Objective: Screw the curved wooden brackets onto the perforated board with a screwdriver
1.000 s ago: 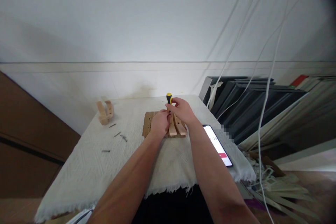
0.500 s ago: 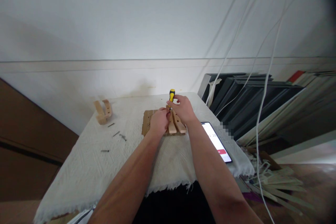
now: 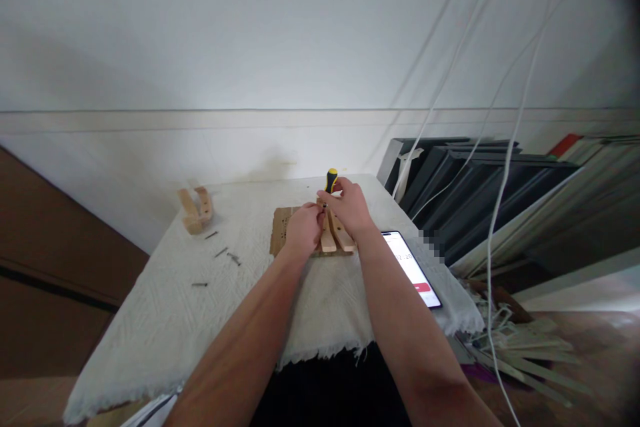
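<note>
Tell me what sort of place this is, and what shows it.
Probably a makeshift work corner in a home or storeroom, though I can't tell which. A fringed cloth covers the table, a screwdriver stands over wooden pieces, and dark panels lean together beside it.

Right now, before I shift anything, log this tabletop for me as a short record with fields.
Right hand: right hand grips the yellow-and-black screwdriver, handle up
Left hand: left hand has its fingertips close to the screwdriver's lower end; exact grip hidden
Under the hands: wooden pieces on a cardboard sheet
Left side: several loose screws; more wooden parts farther back
Right side: phone, screen lit, beside the right forearm
Surface: fringed white cloth
</note>
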`<act>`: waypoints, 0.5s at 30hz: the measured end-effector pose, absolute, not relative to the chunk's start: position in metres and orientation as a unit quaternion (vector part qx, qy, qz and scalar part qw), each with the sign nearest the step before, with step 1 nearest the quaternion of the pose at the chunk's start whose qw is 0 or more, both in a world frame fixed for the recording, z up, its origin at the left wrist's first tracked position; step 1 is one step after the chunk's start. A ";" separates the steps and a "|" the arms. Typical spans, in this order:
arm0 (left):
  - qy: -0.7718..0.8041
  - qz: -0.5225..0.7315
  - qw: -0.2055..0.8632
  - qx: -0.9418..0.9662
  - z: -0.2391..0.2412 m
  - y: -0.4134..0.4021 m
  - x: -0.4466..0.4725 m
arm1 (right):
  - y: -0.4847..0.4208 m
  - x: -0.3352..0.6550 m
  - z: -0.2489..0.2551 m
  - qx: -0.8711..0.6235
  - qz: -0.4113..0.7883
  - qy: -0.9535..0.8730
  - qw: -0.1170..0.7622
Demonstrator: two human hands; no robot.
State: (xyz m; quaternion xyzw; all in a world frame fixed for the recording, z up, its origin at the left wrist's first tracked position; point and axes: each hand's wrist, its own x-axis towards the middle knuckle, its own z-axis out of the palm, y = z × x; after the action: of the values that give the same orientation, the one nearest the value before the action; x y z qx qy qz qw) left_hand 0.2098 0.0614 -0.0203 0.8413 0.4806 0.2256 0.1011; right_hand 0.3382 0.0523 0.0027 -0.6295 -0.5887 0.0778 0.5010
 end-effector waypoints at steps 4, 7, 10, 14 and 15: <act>0.488 0.221 0.100 0.839 -0.020 0.061 0.210 | 0.047 0.343 0.008 -0.585 0.113 -0.658 0.459; 0.491 0.219 0.104 0.837 -0.019 0.061 0.210 | 0.045 0.344 0.009 -0.574 0.138 -0.677 0.440; 0.488 0.222 0.108 0.837 -0.018 0.061 0.211 | 0.044 0.340 0.008 -0.566 0.123 -0.683 0.444; 0.488 0.221 0.114 0.837 -0.016 0.059 0.211 | 0.045 0.336 0.009 -0.576 0.082 -0.688 0.435; 0.488 0.220 0.115 0.837 -0.016 0.059 0.211 | 0.045 0.336 0.009 -0.583 0.075 -0.686 0.429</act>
State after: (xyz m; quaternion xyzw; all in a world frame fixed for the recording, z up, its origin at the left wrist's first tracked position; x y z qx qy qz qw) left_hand 0.2109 0.0593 -0.0162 0.8368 0.4879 0.2200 0.1149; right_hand 0.3359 0.0455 0.0092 -0.5828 -0.6861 0.0750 0.4289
